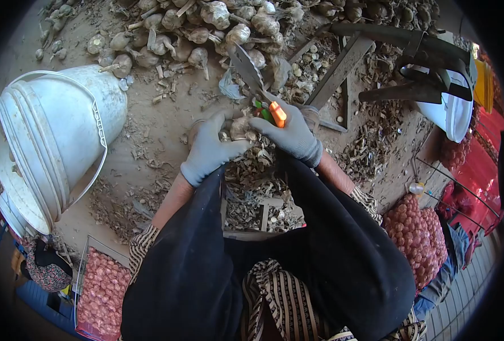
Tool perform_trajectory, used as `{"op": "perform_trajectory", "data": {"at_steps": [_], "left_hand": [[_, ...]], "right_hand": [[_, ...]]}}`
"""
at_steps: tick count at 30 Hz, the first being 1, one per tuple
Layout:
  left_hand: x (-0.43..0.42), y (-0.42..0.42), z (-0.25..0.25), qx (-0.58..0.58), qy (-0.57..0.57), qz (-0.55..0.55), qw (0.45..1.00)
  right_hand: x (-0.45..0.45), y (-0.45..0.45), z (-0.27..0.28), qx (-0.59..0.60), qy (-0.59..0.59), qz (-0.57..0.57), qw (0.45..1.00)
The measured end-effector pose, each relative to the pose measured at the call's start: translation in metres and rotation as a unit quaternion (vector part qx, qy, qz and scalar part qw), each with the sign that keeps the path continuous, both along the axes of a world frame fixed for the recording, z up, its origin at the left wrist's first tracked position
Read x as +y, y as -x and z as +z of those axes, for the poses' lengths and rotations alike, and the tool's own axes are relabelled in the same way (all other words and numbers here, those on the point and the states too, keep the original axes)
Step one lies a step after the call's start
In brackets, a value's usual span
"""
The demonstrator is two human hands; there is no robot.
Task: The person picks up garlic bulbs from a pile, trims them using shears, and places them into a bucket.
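Note:
Both of my hands wear grey gloves and meet between my knees. My left hand (212,145) is closed around garlic bulbs (241,129), with its thumb lying across the front of them. In my right hand (292,133) is a pair of shears (277,114) with an orange and green handle. Its long dark blades point up and away, toward the heap of garlic (212,23). The right fingers also touch the garlic from the other side. How many bulbs are between the hands is partly hidden by the gloves.
A large white bucket (64,125) lies tipped at the left. Right of my hands stand a wooden frame (340,68) and a dark metal piece (400,91). Filled garlic sacks are at the lower left (98,290) and right (417,238). Dry peelings (257,182) cover the ground.

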State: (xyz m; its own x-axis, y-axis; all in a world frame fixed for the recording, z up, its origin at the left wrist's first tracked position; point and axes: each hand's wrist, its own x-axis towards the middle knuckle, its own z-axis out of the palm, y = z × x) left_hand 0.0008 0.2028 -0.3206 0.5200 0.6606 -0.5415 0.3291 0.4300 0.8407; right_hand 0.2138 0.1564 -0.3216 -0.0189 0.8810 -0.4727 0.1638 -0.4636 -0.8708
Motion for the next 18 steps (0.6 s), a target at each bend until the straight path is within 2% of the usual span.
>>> {"op": "perform_trajectory", "data": {"at_steps": [1,2,5,7,8,9,11,12,15,17,18], "left_hand": [[0.001,-0.004,0.001,0.010,-0.115,-0.032,0.993],[0.003,-0.008,0.003,0.039,-0.203,-0.045,0.977],[0.007,-0.006,0.000,0.080,-0.255,-0.077,0.961],[0.009,-0.001,0.000,0.093,-0.225,-0.061,0.968],[0.010,0.003,0.000,0.105,-0.193,-0.046,0.974],[0.010,0.010,-0.002,0.110,-0.196,-0.041,0.974],[0.008,0.023,-0.007,0.128,-0.089,-0.005,0.988],[0.008,0.024,0.000,0.133,-0.117,-0.007,0.984],[0.005,0.013,0.018,0.110,-0.147,-0.059,0.981],[0.005,0.012,0.015,0.150,-0.198,-0.131,0.960],[0.006,0.010,0.017,0.163,-0.229,-0.145,0.949]], "right_hand": [[0.004,-0.002,0.001,-0.036,0.005,0.036,0.999],[0.003,-0.002,0.001,-0.015,-0.010,0.039,0.999],[0.002,0.001,0.013,0.005,-0.053,0.063,0.997],[-0.002,-0.001,0.014,0.034,-0.006,-0.003,0.999],[-0.006,-0.007,0.015,0.083,0.080,-0.040,0.993],[-0.007,-0.007,0.019,0.095,0.069,-0.089,0.989],[-0.012,-0.014,0.008,0.098,0.083,-0.091,0.988],[-0.005,-0.011,0.013,0.020,0.034,-0.048,0.998],[0.003,-0.002,0.017,-0.055,-0.065,0.081,0.993],[0.006,0.005,0.001,-0.094,-0.170,0.150,0.970],[0.006,0.007,0.008,-0.012,-0.098,0.161,0.982]]}}
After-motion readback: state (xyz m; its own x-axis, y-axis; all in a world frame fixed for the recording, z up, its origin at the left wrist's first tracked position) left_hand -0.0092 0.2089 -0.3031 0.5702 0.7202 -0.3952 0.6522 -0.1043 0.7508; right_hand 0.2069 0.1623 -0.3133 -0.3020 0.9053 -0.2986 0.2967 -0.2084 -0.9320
